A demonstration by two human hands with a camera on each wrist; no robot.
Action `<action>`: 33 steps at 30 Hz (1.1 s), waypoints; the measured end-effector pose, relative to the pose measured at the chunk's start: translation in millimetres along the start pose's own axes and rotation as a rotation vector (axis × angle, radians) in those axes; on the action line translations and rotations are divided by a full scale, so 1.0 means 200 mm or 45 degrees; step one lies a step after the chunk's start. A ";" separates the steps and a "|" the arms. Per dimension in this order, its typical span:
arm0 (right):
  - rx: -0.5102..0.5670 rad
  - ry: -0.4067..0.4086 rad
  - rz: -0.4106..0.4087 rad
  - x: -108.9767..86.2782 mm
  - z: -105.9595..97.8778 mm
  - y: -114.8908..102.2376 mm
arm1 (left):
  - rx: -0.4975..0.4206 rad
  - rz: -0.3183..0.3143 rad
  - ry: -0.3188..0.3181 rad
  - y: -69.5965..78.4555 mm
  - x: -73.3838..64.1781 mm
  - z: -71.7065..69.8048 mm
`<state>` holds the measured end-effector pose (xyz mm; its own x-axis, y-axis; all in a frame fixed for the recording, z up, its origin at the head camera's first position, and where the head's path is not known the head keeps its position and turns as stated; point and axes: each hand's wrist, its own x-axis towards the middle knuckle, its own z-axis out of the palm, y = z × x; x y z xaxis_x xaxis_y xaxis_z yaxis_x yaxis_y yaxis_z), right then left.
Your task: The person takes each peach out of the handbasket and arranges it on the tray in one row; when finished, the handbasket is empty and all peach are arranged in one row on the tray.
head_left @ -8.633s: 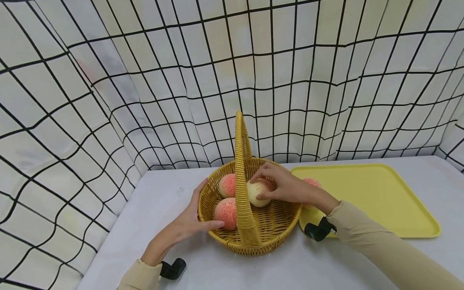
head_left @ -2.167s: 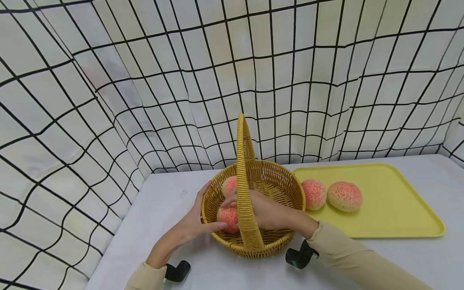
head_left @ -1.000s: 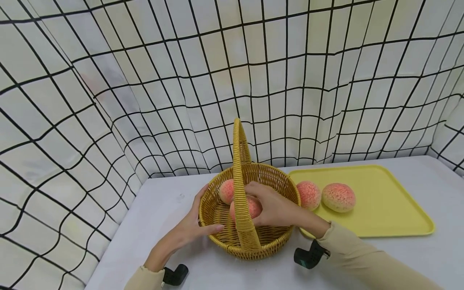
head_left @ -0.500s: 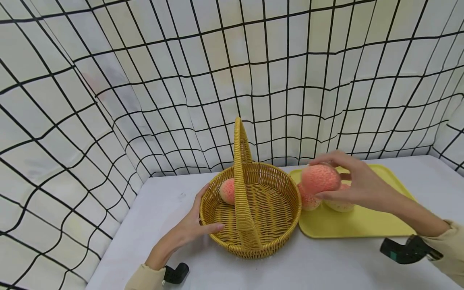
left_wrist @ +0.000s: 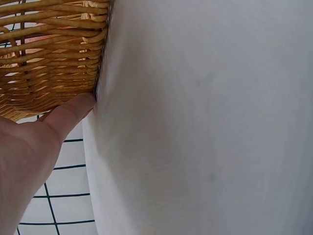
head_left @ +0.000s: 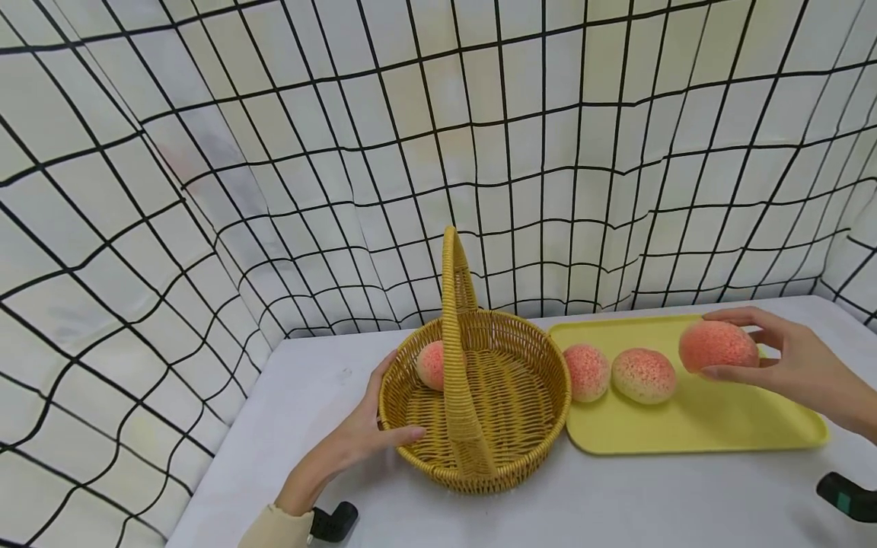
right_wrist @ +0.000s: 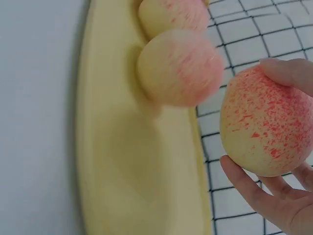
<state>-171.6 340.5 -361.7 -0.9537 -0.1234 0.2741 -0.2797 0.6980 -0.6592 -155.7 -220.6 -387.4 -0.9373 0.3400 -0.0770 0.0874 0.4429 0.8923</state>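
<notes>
Peach held aloft between thumb and bent fingers, a person's right hand hovers over one yellow tray holding two more peaches; a fourth peach lies in one wicker basket, gripped by the left hand, thumb inside, fingers outside.

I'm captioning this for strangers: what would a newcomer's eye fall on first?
Probably the round golden wicker basket with its tall arched handle, near the middle of the head view, the left hand gripping its left side and one pink-and-cream peach-shaped ball inside. Next, the flat yellow tray to its right, bearing two similar balls, while the right hand holds another ball above it.
</notes>
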 end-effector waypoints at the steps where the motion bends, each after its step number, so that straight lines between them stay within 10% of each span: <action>1: -0.025 -0.011 0.021 0.00 0.01 0.03 | 0.003 0.003 0.002 0.00 0.00 0.00; 15: -0.099 -0.166 0.175 0.03 0.12 0.12 | 0.001 0.009 0.008 -0.01 0.00 0.00; 33: -0.122 -0.200 0.082 0.05 0.13 0.09 | 0.016 -0.010 -0.003 0.00 0.00 0.00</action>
<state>-188.9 334.5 -389.2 -0.9769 -0.1796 0.1155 -0.2127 0.7712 -0.6000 -156.3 -221.3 -387.3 -0.9371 0.3386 -0.0854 0.0839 0.4558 0.8861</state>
